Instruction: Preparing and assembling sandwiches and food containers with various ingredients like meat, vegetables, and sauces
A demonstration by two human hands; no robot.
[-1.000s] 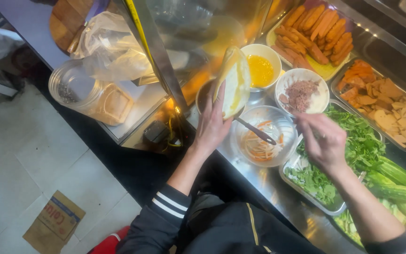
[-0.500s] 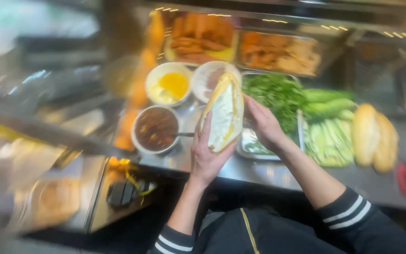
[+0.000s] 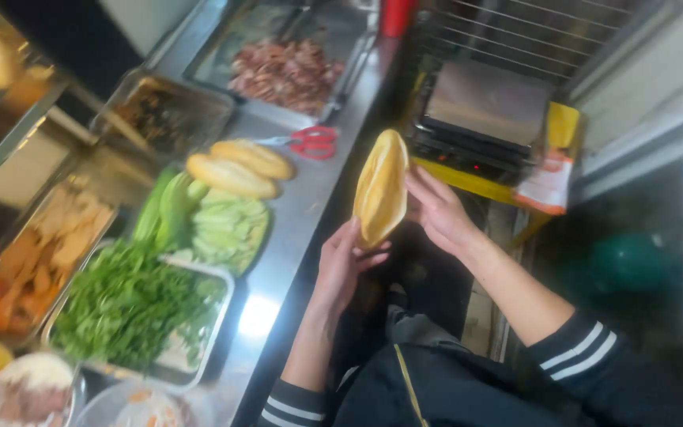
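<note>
While the left hand (image 3: 344,265) cups the baguette's (image 3: 381,188) lower end, fingers curled under it, the right hand (image 3: 436,212) clasps its side. Beyond the fingertips lie red-handled scissors (image 3: 307,141); farther still, a tray of sliced meat (image 3: 288,73).

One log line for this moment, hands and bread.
left hand: holds baguette from below | right hand: on its side | baguette: upright, off counter | scissors: on counter
</note>
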